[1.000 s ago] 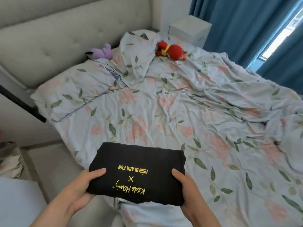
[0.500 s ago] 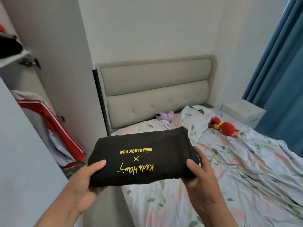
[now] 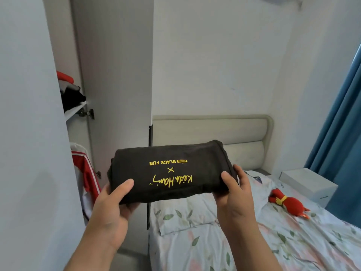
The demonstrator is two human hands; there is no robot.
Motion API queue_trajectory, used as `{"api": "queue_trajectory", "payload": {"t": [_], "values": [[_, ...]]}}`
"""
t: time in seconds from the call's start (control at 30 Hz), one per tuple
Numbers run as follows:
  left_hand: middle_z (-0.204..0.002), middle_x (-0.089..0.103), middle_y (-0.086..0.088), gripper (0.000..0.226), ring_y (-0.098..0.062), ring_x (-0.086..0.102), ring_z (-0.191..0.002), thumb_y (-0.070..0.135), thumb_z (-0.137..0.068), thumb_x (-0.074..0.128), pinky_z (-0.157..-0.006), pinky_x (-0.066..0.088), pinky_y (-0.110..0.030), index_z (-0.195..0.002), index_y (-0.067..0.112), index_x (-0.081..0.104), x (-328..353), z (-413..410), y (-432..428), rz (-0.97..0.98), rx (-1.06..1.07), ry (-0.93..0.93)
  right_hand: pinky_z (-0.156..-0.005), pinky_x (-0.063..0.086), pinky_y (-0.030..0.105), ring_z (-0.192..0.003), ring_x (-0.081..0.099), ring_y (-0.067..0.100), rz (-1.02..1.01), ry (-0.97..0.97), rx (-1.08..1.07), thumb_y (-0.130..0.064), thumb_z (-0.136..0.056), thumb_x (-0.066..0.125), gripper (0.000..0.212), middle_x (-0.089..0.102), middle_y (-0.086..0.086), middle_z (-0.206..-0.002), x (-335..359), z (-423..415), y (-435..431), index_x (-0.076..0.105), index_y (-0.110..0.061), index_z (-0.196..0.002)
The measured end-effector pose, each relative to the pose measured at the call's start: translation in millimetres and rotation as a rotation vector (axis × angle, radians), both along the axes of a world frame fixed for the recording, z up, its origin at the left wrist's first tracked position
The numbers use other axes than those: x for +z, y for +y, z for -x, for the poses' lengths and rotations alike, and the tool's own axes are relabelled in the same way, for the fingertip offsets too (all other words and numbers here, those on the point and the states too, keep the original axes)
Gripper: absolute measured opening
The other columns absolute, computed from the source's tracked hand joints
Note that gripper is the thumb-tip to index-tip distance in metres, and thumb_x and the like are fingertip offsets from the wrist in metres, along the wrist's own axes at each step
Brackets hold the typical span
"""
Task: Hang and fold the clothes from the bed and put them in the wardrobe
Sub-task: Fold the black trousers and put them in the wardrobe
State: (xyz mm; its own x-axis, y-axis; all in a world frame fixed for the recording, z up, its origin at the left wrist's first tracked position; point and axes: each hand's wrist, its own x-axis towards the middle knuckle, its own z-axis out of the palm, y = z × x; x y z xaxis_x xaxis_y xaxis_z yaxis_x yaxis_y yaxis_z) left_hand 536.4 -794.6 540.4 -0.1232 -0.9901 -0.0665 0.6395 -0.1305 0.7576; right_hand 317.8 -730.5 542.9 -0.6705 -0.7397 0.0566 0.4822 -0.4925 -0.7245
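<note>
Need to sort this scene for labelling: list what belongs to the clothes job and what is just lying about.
Job:
black shirt, folded, held by left hand and right hand
wardrobe
bed

Lying about:
red toy
white box
curtain

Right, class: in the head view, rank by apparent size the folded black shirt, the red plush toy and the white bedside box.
1. Folded black shirt, though nearness to the camera enlarges it.
2. White bedside box.
3. Red plush toy.

Home bedroom: padded headboard [image 3: 211, 132], floral-sheeted bed [image 3: 273, 241], open wardrobe [image 3: 117, 75], blue curtains [image 3: 340, 124].
</note>
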Motion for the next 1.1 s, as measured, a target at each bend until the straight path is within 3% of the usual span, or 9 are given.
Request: {"api": "queue_trajectory", "payload": {"t": [0.1,0.33,0.43,0.53,0.67,0.87,0.93,1.0,1.1], "values": [[-0.114,0.064,-0.009,0.026,-0.031,0.061,-0.11,0.006,-0.091,0.059,-0.097,0.05,-0.046,-0.106,0.027,0.061,17,-2,-15,0.031,0.065,0.044,-0.085,0.057,0.04,-0.11,0.067,0.023,-0.003,0.099,0.041,-0.005,-0.099,0.053,0.035,0.064,0.006,-0.128,21,-7,-23,0.059,-0.027,-0.125],[-0.114,0.065,-0.009,0.026,-0.029,0.063,-0.107,0.013,-0.088,0.065,-0.083,0.055,-0.038,-0.109,0.029,0.061,36,2,-78,0.05,0.24,0.097,-0.089,0.057,0.046,-0.112,0.066,0.027,0.08,0.247,0.088,0.006,-0.091,0.059,0.051,0.063,0.008,-0.127,44,-17,-103,0.056,-0.026,-0.13],[-0.118,0.064,-0.01,0.036,-0.031,0.062,-0.109,0.015,-0.088,0.065,-0.08,0.057,-0.039,-0.121,0.027,0.059,36,4,-114,0.072,0.32,0.065,-0.091,0.057,0.043,-0.111,0.067,0.024,0.094,0.249,0.073,0.005,-0.093,0.058,0.052,0.064,0.005,-0.125,46,-17,-155,0.055,-0.03,-0.131],[-0.118,0.063,-0.009,0.051,-0.032,0.062,-0.106,0.019,-0.077,0.068,-0.064,0.061,-0.033,-0.127,0.024,0.056,38,4,-152,0.088,0.394,0.002,-0.09,0.058,0.038,-0.107,0.068,0.016,0.12,0.273,0.074,-0.004,-0.098,0.055,0.042,0.066,-0.002,-0.123,51,-19,-214,0.058,-0.034,-0.128],[-0.116,0.063,-0.007,0.048,-0.033,0.061,-0.106,0.022,-0.066,0.068,-0.079,0.057,-0.043,-0.112,0.029,0.059,46,-2,-191,0.125,0.507,-0.054,-0.082,0.059,0.026,-0.095,0.07,0.004,0.129,0.281,0.152,-0.012,-0.104,0.045,0.03,0.073,-0.022,-0.095,53,-31,-279,0.065,-0.032,-0.114],[-0.113,0.064,-0.006,0.043,-0.035,0.061,-0.103,0.019,-0.063,0.068,-0.081,0.057,-0.046,-0.104,0.028,0.059,54,-13,-233,0.128,0.619,-0.05,-0.094,0.055,0.039,-0.111,0.067,0.016,0.123,0.333,0.311,-0.008,-0.091,0.067,0.038,0.065,-0.004,-0.123,55,-42,-342,0.068,-0.041,-0.111],[-0.116,0.064,-0.008,0.053,-0.035,0.061,-0.105,0.014,-0.056,0.075,-0.078,0.059,-0.047,-0.105,0.027,0.059,56,-18,-241,0.146,0.623,-0.078,-0.09,0.057,0.033,-0.108,0.067,0.013,0.144,0.357,0.344,-0.004,-0.087,0.07,0.045,0.065,-0.005,-0.121,59,-47,-352,0.065,-0.039,-0.115],[-0.116,0.064,-0.008,0.068,-0.033,0.062,-0.103,0.005,-0.046,0.083,-0.071,0.061,-0.044,-0.106,0.026,0.059,58,-24,-249,0.16,0.632,-0.103,-0.075,0.057,0.018,-0.1,0.067,0.005,0.158,0.393,0.353,-0.002,-0.084,0.073,0.051,0.063,-0.008,-0.119,62,-53,-357,0.061,-0.036,-0.121],[-0.11,0.07,-0.005,0.067,-0.03,0.069,-0.096,0.015,-0.047,0.085,-0.065,0.062,-0.037,-0.109,0.026,0.061,65,-29,-255,0.206,0.643,-0.088,-0.069,0.053,0.011,-0.1,0.066,0.007,0.15,0.436,0.344,-0.002,-0.082,0.076,0.056,0.062,-0.005,-0.123,63,-61,-363,0.058,-0.035,-0.123]]}}
